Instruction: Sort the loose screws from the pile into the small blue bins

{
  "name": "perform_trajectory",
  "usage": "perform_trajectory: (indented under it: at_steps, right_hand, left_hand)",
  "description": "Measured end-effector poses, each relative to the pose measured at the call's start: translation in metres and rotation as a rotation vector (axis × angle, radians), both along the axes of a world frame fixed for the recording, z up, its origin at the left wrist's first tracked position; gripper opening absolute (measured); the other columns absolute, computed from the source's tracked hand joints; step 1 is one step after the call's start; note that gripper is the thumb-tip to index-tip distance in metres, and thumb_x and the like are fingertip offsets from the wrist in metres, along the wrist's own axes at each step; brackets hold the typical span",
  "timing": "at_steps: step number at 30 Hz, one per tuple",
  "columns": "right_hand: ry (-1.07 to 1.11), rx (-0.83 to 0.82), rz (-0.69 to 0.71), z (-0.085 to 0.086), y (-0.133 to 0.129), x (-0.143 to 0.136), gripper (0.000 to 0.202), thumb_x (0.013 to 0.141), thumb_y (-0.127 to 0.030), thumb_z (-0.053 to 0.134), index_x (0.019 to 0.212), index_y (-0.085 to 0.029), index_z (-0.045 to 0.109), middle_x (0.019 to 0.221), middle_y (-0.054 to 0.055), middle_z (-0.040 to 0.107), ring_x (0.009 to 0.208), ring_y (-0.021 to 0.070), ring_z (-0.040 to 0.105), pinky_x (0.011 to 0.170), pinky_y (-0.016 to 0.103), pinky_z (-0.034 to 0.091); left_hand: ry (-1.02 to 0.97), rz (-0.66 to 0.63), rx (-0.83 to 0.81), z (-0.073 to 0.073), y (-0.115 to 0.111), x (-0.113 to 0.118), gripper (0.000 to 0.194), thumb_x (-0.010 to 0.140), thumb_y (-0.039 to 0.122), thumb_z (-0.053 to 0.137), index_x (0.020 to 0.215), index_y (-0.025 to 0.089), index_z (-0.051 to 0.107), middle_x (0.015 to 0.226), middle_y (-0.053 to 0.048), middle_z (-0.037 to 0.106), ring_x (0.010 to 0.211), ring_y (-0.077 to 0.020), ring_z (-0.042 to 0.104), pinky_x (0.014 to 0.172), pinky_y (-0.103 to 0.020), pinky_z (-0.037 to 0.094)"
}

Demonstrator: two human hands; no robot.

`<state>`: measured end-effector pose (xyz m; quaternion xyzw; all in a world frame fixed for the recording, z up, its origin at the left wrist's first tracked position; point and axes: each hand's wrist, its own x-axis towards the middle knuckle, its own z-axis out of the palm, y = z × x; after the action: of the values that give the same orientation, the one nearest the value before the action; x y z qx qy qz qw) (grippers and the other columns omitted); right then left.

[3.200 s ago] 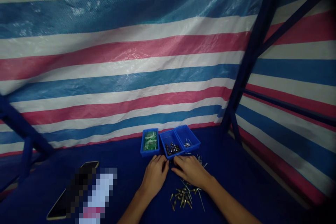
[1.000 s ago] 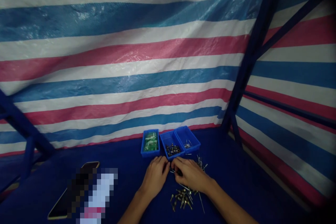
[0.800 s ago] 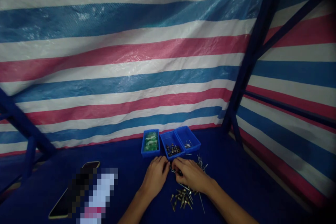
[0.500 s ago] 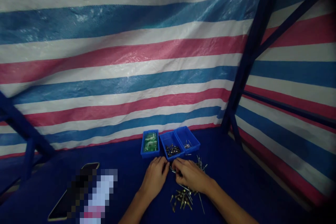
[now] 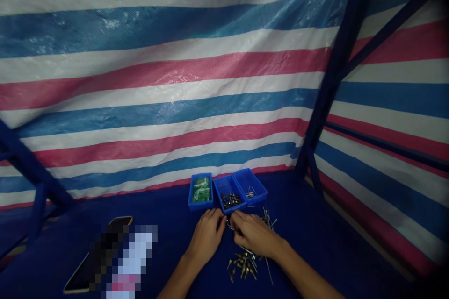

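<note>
My left hand [image 5: 206, 231] rests just in front of the blue bins, its fingers curled and pressed together; what they hold, if anything, is hidden. Close beside it, my right hand [image 5: 255, 232] is closed in a pinch at a small shiny metal part [image 5: 229, 225] that shows between the two hands. Below the right hand lies a loose pile of brass-coloured metal pieces [image 5: 243, 265]. Thin metal rods [image 5: 268, 218] are scattered on the right hand's far side, and more stick out under its palm.
Three blue bins stand ahead: one with green-and-white items [image 5: 201, 189], a middle bin [image 5: 224, 182] of small metal parts, and a right bin [image 5: 250, 178] with a few pins. A phone [image 5: 79, 273] lies left beside a blurred patch. Striped sheeting [image 5: 168, 103] hangs behind the blue table.
Both hands stay in nearly the same place; the right fingers shift very slightly. The bins and the piles have not moved.
</note>
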<state>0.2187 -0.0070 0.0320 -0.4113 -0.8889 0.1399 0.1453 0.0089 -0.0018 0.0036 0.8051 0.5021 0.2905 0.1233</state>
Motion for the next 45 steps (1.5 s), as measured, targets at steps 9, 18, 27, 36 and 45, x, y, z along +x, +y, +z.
perform_trajectory:
  at_steps: [9,18,27,36,45]
  right_hand:
    - [0.017,0.007,0.015,0.0009,-0.0003,0.0026,0.017,0.091,-0.012,0.056,0.105,-0.022,0.055,0.102,0.001,0.066,0.082,0.0176,0.064,0.071,0.027,0.038]
    - [0.014,0.035,-0.016,0.0041,-0.0010,0.0016,0.017,0.091,-0.013,0.057,0.106,-0.022,0.057,0.100,0.001,0.068,0.080,0.0179,0.065,0.068,0.027,0.038]
    - [0.004,0.085,-0.009,0.0030,0.0011,0.0024,0.013,0.092,-0.014,0.057,0.100,-0.023,0.058,0.098,-0.001,0.068,0.075,0.0159,0.064,0.066,0.026,0.037]
    - [0.024,0.103,-0.005,0.0026,0.0022,0.0039,0.016,0.095,-0.014,0.055,0.107,-0.024,0.060,0.102,-0.001,0.069,0.079,0.0156,0.066,0.068,0.025,0.039]
    - [0.069,0.106,-0.004,0.0016,0.0024,0.0040,0.019,0.096,-0.013,0.055,0.109,-0.024,0.062,0.103,0.000,0.069,0.083,0.0160,0.068,0.071,0.024,0.043]
  left_hand:
    - [0.004,0.001,0.014,-0.0013,0.0000,-0.0003,0.024,0.107,0.023,0.044,0.086,0.023,0.058,0.085,-0.003,0.067,0.083,-0.0225,0.064,0.084,-0.037,0.046]
    - [0.011,0.005,0.010,-0.0019,0.0005,0.0001,0.025,0.107,0.023,0.044,0.085,0.023,0.056,0.085,-0.003,0.067,0.082,-0.0226,0.063,0.081,-0.037,0.046]
    - [0.022,0.005,0.007,-0.0008,0.0013,0.0001,0.024,0.107,0.022,0.043,0.087,0.024,0.055,0.086,-0.002,0.067,0.085,-0.0229,0.065,0.088,-0.038,0.046]
    - [0.025,0.004,0.006,0.0007,-0.0002,0.0002,0.024,0.107,0.022,0.043,0.086,0.023,0.054,0.087,-0.003,0.068,0.086,-0.0230,0.065,0.087,-0.038,0.046]
    - [0.029,0.004,0.000,-0.0004,0.0009,-0.0004,0.023,0.107,0.021,0.044,0.088,0.023,0.056,0.088,-0.003,0.068,0.086,-0.0231,0.064,0.086,-0.036,0.046]
